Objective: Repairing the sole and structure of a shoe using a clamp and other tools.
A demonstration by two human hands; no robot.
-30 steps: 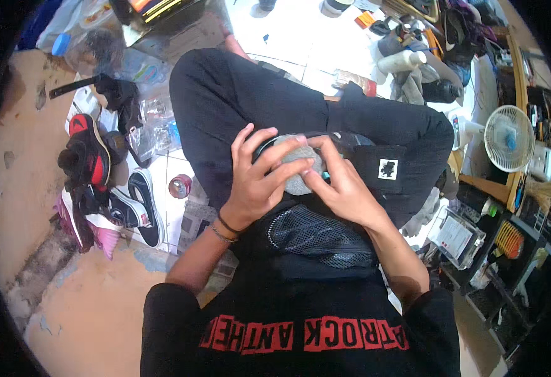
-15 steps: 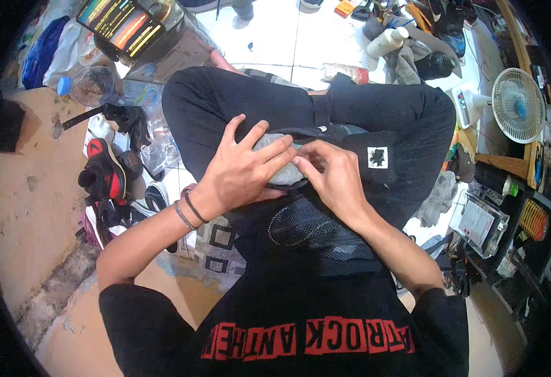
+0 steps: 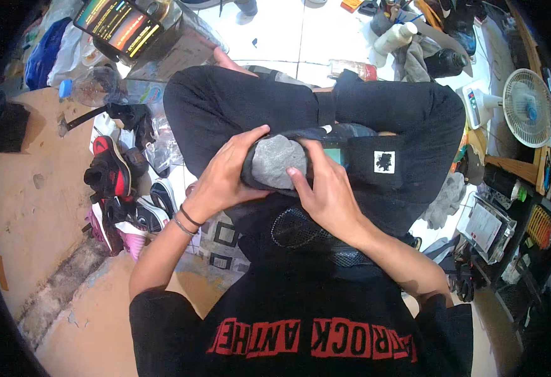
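Above my lap, both hands hold a rounded item with a rough grey face and a black rim; its kind is not clear. My left hand wraps its left side, fingers along the far edge and thumb underneath. From the right, my right hand closes on it, with the thumb pressed on the grey face and the fingers mostly hidden behind. A black mesh piece lies in my lap just below the hands. My crossed legs in black trousers lie beneath.
At the left lie a black-and-red shoe, other sneakers and a clear bottle with a blue cap. A labelled container stands at far left. To the right are a white fan, a white bottle and a cluttered shelf.
My hands have shifted apart, uncovering the grey face. The left fingers moved off it to its edge. The right hand went from a fingertip pinch to a wider grip with its thumb on top.
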